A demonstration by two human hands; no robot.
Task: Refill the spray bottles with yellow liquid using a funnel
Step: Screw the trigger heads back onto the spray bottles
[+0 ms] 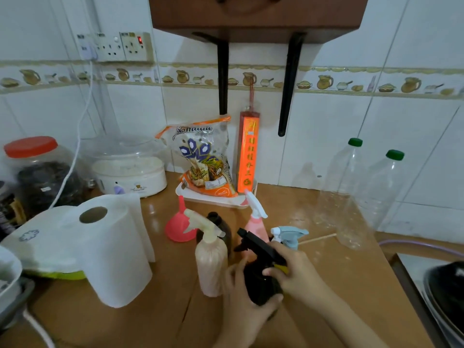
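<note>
Black spray bottle (261,285) in both hands' grip

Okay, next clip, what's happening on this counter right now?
A person holds a black spray bottle over the wooden counter: the left hand grips its body and the right hand grips its black trigger head at the neck. Nearby stand a beige spray bottle, a pink one and a blue trigger head. The pink funnel lies untouched behind them. No yellow liquid is in view being poured.
</note>
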